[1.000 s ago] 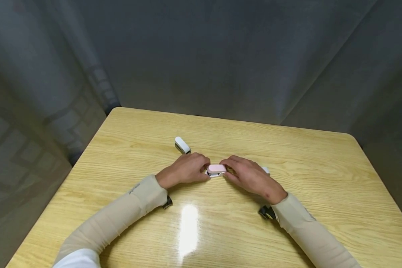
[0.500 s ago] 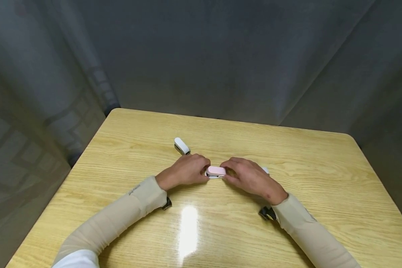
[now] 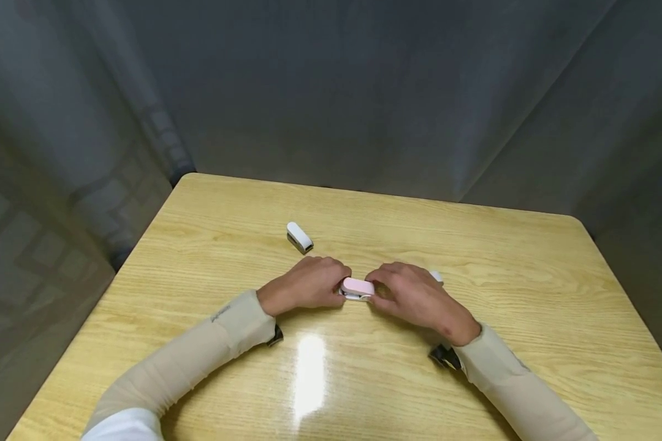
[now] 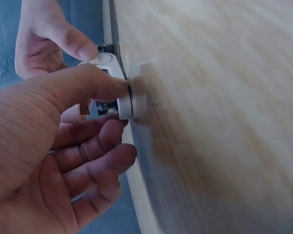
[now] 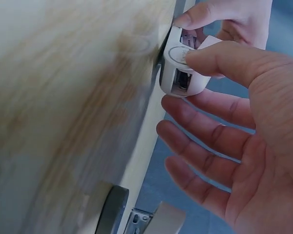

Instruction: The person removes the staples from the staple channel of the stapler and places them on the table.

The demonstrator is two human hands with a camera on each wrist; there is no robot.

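Pinching pink stapler (image 3: 357, 287) at frame center on the wooden table (image 3: 529, 294), both ends | left hand (image 3: 303, 283): thumb and fingers curled round its left end | right hand (image 3: 414, 295): thumb pressing the right end, other fingers relaxed beneath | white stapler (image 3: 300, 237) lies apart, upper left of my hands

Pink stapler (image 3: 357, 287) turned slightly and nearer the person, both hands drawn a little closer with it
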